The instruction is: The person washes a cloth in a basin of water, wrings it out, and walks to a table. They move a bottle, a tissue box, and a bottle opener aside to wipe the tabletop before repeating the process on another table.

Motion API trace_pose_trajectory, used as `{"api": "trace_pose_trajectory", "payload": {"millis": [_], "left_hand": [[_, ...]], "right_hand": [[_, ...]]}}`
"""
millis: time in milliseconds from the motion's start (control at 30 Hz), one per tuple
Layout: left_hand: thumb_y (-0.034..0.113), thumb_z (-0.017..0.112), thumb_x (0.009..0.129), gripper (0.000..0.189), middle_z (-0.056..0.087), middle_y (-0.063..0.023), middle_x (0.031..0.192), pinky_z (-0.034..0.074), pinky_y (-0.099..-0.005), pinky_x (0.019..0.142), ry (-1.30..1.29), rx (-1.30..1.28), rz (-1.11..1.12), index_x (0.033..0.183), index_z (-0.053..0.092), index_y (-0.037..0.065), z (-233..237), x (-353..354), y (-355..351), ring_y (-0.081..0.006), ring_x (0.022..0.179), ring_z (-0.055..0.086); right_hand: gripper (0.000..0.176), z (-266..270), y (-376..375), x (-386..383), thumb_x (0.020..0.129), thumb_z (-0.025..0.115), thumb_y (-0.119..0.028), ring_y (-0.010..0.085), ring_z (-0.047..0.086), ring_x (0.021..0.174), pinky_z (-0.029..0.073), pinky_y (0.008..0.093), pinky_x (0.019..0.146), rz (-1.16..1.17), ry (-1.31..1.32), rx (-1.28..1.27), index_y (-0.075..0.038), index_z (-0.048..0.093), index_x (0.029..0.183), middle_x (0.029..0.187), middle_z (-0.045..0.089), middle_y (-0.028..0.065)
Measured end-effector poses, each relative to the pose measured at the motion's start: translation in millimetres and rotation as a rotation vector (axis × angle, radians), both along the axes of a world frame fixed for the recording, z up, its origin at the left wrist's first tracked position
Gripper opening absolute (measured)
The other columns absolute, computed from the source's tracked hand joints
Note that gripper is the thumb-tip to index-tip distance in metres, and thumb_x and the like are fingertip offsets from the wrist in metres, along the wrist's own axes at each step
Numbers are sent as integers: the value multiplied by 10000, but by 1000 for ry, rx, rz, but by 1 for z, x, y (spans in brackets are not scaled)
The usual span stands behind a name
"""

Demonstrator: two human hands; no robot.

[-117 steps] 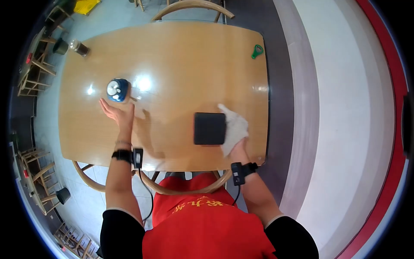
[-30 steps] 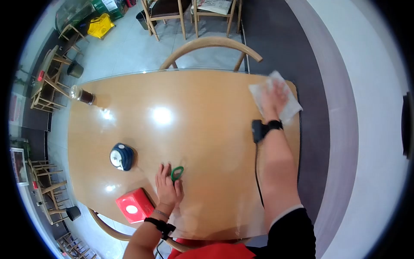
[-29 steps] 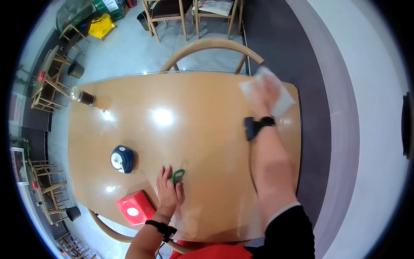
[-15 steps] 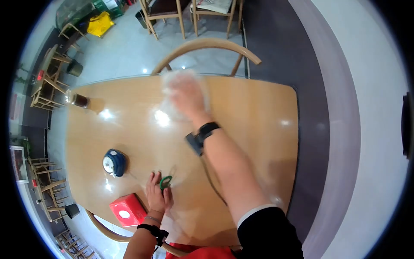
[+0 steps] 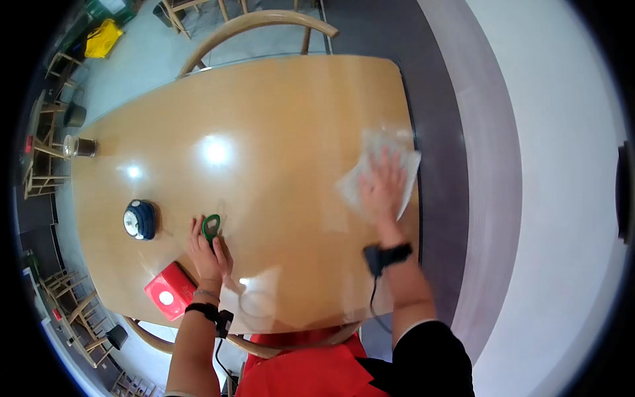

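My right hand (image 5: 383, 185) lies flat, fingers apart, on a pale grey-white cloth (image 5: 360, 182) near the right edge of the wooden table (image 5: 291, 132). The cloth spreads out around the palm and reaches the table's edge. On the left part of the table rests my left hand (image 5: 204, 257), closed on something with a green ring-shaped handle (image 5: 211, 227). The green loop sticks out between fingers and thumb; the rest of this thing is hidden by the hand. Left of that hand are a red box with a white circle (image 5: 170, 291) and a dark blue, white-faced object (image 5: 139, 220).
A dark-filled glass jar (image 5: 80, 146) stands at the table's far left corner. One wooden chair (image 5: 258, 23) is behind the table, and another chair back (image 5: 149, 336) shows at the near left. Beyond the right edge is a pale wall (image 5: 549, 198).
My right hand has swept the cloth from the far middle of the table to the right edge. The view has shifted. My left hand keeps its place with the green loop.
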State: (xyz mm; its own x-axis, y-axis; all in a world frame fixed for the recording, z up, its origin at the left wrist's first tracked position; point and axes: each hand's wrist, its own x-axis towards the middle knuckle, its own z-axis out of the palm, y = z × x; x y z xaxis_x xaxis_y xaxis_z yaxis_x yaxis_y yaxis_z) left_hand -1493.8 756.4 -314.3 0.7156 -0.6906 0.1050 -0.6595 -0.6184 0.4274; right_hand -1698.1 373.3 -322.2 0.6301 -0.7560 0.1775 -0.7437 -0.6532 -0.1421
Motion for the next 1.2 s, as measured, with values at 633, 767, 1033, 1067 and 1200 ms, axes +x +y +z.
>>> {"api": "trace_pose_trajectory", "payload": {"millis": [633, 767, 1033, 1067, 1200], "left_hand": [[167, 426, 921, 281, 406, -186, 1356, 278, -459, 1040, -144, -15, -3, 1108, 474, -38, -14, 0, 5, -386, 1283, 330], [185, 427, 928, 278, 412, -190, 1347, 282, -451, 1038, -85, -44, 11, 1084, 477, -40, -13, -2, 8, -383, 1278, 336], [178, 441, 916, 269, 418, -141, 1369, 288, -442, 1032, -143, -29, -34, 1067, 485, -41, -2, -3, -2, -366, 1287, 340], [173, 444, 911, 258, 422, -130, 1372, 287, -443, 1032, -148, -26, -69, 1055, 485, -36, 2, -2, -3, -365, 1289, 342], [161, 457, 896, 228, 434, -132, 1362, 291, -463, 1021, -165, -26, -32, 1021, 489, -27, -4, -1, 0, -372, 1283, 351]], "right_hand": [[535, 5, -9, -32, 853, 537, -408, 321, 295, 1324, 262, 471, 1057, 160, -70, 0, -220, 445, 1344, 1445, 334, 98], [516, 4, 17, -61, 868, 523, -341, 338, 318, 1302, 291, 433, 1045, 19, -78, -2, -152, 443, 1342, 1440, 335, 120], [613, 16, 253, -237, 863, 413, -342, 402, 226, 1335, 172, 520, 1070, -409, 109, 216, -91, 316, 1413, 1499, 188, 166], [625, 16, 274, -240, 869, 398, -353, 420, 182, 1350, 140, 533, 1080, -459, 138, 236, -68, 301, 1417, 1497, 181, 180], [633, 14, 279, -232, 854, 428, -348, 462, 132, 1353, 123, 552, 1084, -374, 220, 219, -62, 315, 1408, 1490, 180, 203]]}}
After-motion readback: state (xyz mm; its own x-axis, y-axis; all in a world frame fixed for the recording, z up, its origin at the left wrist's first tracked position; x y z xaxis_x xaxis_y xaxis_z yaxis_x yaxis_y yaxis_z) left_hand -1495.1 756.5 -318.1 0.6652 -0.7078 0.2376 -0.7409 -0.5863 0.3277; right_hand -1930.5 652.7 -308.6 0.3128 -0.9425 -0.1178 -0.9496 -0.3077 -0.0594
